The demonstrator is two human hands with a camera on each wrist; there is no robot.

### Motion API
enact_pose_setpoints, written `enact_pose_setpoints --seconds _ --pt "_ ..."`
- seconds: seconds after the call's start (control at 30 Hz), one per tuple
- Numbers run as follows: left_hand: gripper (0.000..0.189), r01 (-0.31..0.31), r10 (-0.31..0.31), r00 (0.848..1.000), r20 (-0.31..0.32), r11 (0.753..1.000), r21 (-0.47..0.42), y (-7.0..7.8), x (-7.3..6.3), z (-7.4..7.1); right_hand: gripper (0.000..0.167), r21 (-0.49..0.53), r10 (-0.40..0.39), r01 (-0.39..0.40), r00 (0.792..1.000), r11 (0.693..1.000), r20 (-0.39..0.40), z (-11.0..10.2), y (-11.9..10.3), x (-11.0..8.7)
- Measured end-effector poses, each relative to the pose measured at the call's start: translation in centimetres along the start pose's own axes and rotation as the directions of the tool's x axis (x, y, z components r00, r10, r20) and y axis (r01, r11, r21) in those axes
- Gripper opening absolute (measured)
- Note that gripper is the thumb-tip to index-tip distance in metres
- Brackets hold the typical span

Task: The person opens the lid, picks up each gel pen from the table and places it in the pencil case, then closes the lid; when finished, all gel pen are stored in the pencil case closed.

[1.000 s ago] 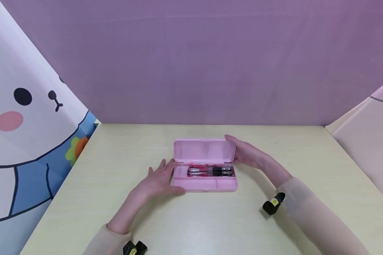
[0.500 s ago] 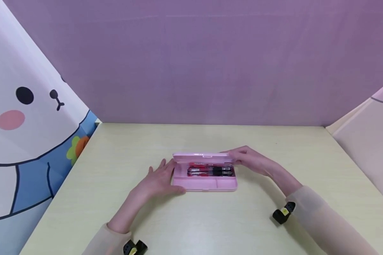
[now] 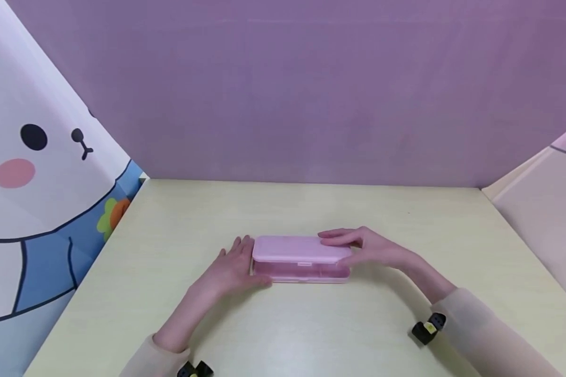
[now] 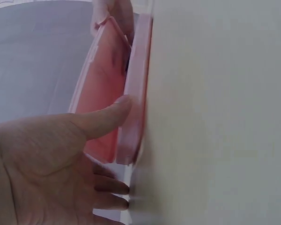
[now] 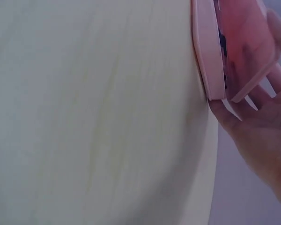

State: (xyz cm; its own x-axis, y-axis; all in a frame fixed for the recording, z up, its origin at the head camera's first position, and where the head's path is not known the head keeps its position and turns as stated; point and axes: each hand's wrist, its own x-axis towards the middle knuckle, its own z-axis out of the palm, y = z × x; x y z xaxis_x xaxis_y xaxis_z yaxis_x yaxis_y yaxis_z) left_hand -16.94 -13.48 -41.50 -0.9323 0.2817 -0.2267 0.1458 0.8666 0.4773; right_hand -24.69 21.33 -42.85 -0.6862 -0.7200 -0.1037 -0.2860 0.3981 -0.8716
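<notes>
A pink plastic pencil case [image 3: 302,250] lies on the table, its lid [image 5: 250,44] lowered partway over the base [image 4: 135,103]. A gap remains along the front. Dark pen parts show at the hinge side in the right wrist view; the lid hides the pens in the head view. My left hand [image 3: 231,269] rests on the case's left end with fingers extended, the thumb against the front wall of the base. At the right end, my right hand [image 3: 365,247] holds the lid, fingers over its top and thumb by its front edge.
The pale wooden table [image 3: 311,330] extends around the case. A purple cloth [image 3: 311,94] hangs behind it, and a printed cartoon cloth [image 3: 42,199] hangs at the left. Each sleeve carries a black wrist camera [image 3: 426,330].
The lid has swung from upright forward and down over the base, covering the pens in the head view. My right hand has moved with it toward the front. My left hand has stayed nearly still.
</notes>
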Motion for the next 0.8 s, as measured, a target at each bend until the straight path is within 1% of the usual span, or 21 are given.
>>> enact_pose_setpoints --seconds 0.1,0.2,0.3,0.4,0.5,0.57,0.6,0.63,0.67,0.7,0.73,0.8 --pt "0.11 -0.005 0.005 1.0 -0.019 1.0 -0.014 -0.3 -0.1 0.3 0.065 -0.088 -0.014 0.013 1.0 0.996 -0.01 0.6 -0.3 0.0" --pt "0.111 -0.043 0.043 0.999 -0.03 0.999 -0.004 -0.4 0.0 0.8 0.07 -0.164 -0.043 0.04 0.999 0.986 -0.018 1.2 -0.6 -0.1" --pt "0.106 -0.086 0.088 0.996 -0.03 0.995 0.049 -0.3 -0.1 1.3 0.072 -0.268 -0.079 0.07 0.997 0.961 -0.024 1.8 -0.8 0.0" --pt "0.101 -0.103 0.107 0.994 -0.026 0.988 0.118 0.0 0.0 1.7 0.072 -0.361 -0.092 0.072 0.995 0.93 -0.037 2.2 -1.0 0.0" --pt "0.098 -0.119 0.129 0.991 -0.039 0.975 0.188 0.3 0.1 2.0 0.072 -0.407 -0.09 0.062 0.995 0.911 -0.051 2.6 -1.2 -0.1" --pt "0.095 -0.138 0.155 0.987 -0.051 0.958 0.251 0.5 0.1 2.0 0.072 -0.425 -0.09 0.056 0.994 0.904 -0.058 2.8 -1.4 -0.2" --pt "0.093 -0.149 0.171 0.984 -0.056 0.947 0.285 0.5 0.1 2.1 0.072 -0.433 -0.089 0.055 0.994 0.9 -0.059 2.9 -1.4 -0.2" --pt "0.092 -0.161 0.19 0.98 -0.059 0.93 0.33 0.5 0.1 2.1 0.073 -0.441 -0.092 0.056 0.994 0.896 -0.059 3.0 -1.5 -0.3" --pt "0.09 -0.175 0.214 0.975 -0.062 0.907 0.382 0.5 0.1 2.2 0.073 -0.45 -0.095 0.058 0.994 0.891 -0.06 3.0 -1.5 -0.4" --pt "0.088 -0.189 0.241 0.968 -0.064 0.876 0.443 0.5 0.1 2.3 0.073 -0.459 -0.096 0.058 0.994 0.887 -0.06 3.1 -1.6 -0.4" --pt "0.086 -0.202 0.273 0.959 -0.07 0.839 0.505 0.4 0.0 2.3 0.073 -0.466 -0.1 0.06 0.993 0.883 -0.061 3.1 -1.6 -0.5" --pt "0.083 -0.214 0.331 0.94 -0.081 0.758 0.616 0.3 -0.1 2.6 0.073 -0.486 -0.103 0.06 0.993 0.872 -0.061 3.2 -1.6 -0.5"
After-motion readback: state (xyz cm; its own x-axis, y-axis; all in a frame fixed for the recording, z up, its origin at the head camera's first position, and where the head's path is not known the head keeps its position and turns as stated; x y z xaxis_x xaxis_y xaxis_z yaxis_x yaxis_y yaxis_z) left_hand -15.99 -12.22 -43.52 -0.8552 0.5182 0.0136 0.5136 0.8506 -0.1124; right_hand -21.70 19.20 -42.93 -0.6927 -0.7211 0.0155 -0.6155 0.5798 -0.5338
